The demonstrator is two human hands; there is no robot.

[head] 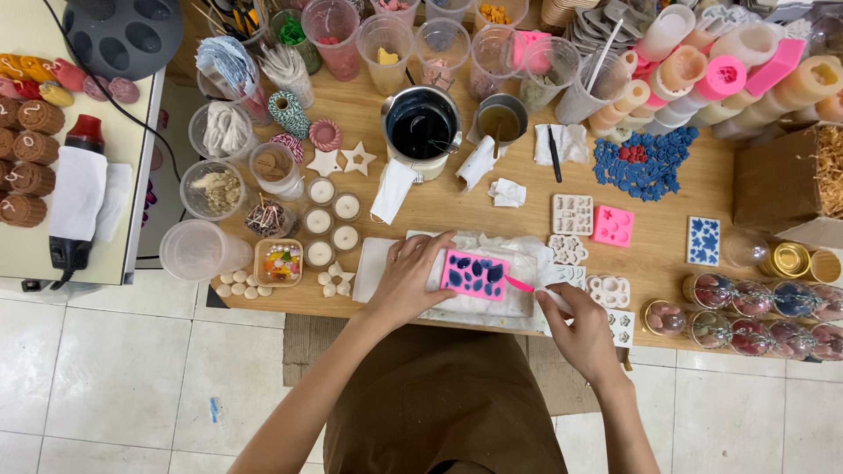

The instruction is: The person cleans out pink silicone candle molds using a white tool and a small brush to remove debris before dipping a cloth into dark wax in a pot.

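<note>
Mould [475,275], pink, rectangular, dark blue fill in its cavities; long axis ran left to right across my view, tilted slightly down at the right end. It lay on a white tray [525,303] at the near edge of the table [439,202]. My left hand [409,281] rested on its left end, fingers together and curled over that edge, so that corner was hidden from me. My right hand [575,326] pinched a thin pink stick [519,284] between closed fingertips, its tip touching the mould's right edge; the stick's far end was hidden in my grip. Metal pot [422,132] of dark liquid stood behind, well apart. I could not make out the cavity shapes.
</note>
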